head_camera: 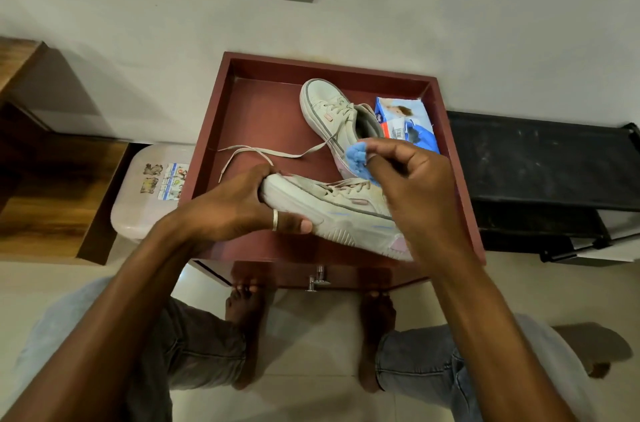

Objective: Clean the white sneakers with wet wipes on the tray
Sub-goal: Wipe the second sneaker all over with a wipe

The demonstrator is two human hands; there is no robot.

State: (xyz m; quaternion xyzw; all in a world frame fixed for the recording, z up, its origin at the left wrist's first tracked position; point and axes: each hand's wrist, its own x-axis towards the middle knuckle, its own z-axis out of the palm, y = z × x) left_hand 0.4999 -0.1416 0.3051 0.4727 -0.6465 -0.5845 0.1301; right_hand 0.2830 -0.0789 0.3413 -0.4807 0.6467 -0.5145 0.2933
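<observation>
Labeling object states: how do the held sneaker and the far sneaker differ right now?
Held sneaker is gripped at the toe by the left hand, tipped on its side; far sneaker sits upright on the tray, untouched. Right hand holds a blue wipe near the held sneaker; far sneaker's lace trails loose. Both are off-white lace-ups.

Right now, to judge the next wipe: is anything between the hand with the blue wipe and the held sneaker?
Nothing visible does. The right hand pinches the blue wipe close to the held sneaker, which the left hand grips at its toe; the other sneaker lies behind.
</observation>
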